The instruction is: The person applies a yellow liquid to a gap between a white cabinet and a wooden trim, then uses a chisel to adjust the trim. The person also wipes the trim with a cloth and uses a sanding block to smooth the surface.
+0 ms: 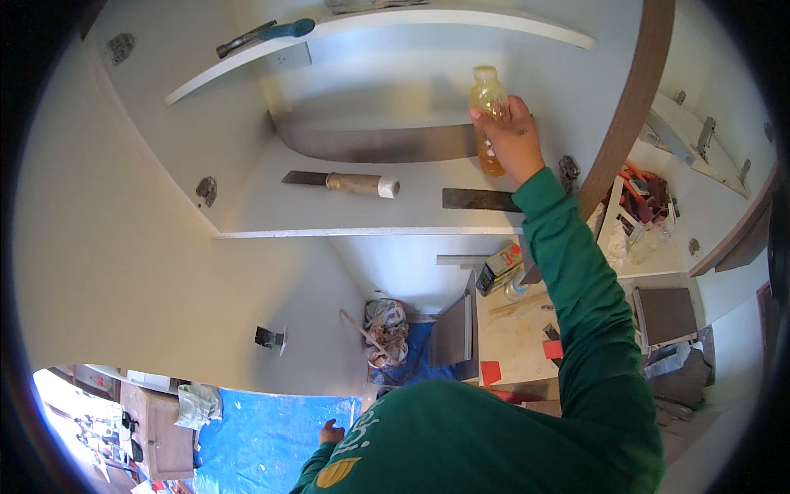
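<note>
My right hand [514, 142] is wrapped round a clear plastic bottle [491, 103] of yellowish liquid, upright over the cabinet's lower shelf [329, 216]. Whether its base touches the shelf I cannot tell. On that shelf, to the left, lies a wooden-handled chisel-like tool [355, 183] with a dark blade and a white end. A flat dark strip [477, 199] lies below the bottle, partly behind my sleeve. Farther back stretches a long brown strip [370, 144]. Low down beside my body hangs my left hand [331, 431], its fingers loosely apart and nothing visible in them.
A hammer [267, 34] with a teal grip lies on the upper shelf [395, 18]. Below right, a worktable [514, 329] bears a box [499, 267] and red pieces. An open cabinet door [699, 152] is at right. Blue sheeting [271, 432] covers the floor.
</note>
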A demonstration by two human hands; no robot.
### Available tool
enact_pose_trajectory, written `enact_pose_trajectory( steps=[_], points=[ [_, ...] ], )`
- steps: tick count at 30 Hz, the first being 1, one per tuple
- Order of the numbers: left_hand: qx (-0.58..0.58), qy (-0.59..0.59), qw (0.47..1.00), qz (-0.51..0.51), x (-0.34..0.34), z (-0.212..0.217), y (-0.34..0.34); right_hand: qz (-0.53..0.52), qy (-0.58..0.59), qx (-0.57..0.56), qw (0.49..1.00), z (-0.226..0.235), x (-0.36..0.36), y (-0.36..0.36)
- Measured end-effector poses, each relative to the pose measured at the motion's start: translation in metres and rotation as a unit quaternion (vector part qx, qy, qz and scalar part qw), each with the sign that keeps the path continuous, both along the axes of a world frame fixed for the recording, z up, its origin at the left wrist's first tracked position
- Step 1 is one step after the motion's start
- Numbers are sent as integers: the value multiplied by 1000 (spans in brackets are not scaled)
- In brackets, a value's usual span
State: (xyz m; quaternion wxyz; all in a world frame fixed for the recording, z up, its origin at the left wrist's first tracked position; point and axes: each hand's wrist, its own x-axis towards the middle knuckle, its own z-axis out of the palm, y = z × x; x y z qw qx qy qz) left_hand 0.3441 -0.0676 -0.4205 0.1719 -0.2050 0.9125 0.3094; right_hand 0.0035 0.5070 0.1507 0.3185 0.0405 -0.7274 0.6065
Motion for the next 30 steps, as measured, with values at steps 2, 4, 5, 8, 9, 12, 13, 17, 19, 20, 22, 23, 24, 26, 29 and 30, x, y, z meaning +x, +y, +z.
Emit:
enact_pose_trajectory(
  steps=[2,4,5,8,9,12,13,17,19,20,22,23,24,26,29,30],
  points=[
    [65,11,995,70,12,-32,-17,-73,37,15,997,-11,-1,1],
    [73,-19,996,39,3,-26,-17,-129,85,16,988,-17,-4,9],
    [56,-36,998,16,-3,-19,-11,-143,109,6,984,-26,-11,15],
    [110,-13,987,120,-2,-26,-23,-130,152,-62,978,-43,-32,20],
    [81,-33,991,99,-5,-19,-15,-126,160,-78,976,-50,-36,24],
    [73,-16,993,92,-13,-16,-23,-118,230,-96,961,-55,-50,44],
    [34,-26,997,62,-10,-11,-16,-124,193,-108,967,-52,-45,36],
    [-6,-59,997,44,-4,5,-3,-110,130,-139,976,-41,-19,27],
    [4,-69,996,59,-2,9,1,-139,76,-144,977,-43,-16,29],
    [9,-75,995,67,0,9,3,-96,70,-171,978,-46,-14,31],
    [-14,-68,997,45,3,8,4,-27,53,-203,977,-51,-11,38],
    [-24,-66,997,30,4,6,5,-1,41,-207,977,-51,-9,39],
    [-27,-59,998,25,6,2,3,6,25,-196,980,-53,-5,39],
    [-33,-47,998,15,14,-8,-6,20,-7,-177,984,-56,3,36],
    [-50,-58,997,0,7,-22,-6,27,-13,-187,982,-54,11,37],
    [-54,-53,997,-13,2,-23,-4,32,-5,-175,984,-54,12,40]
  ],
)
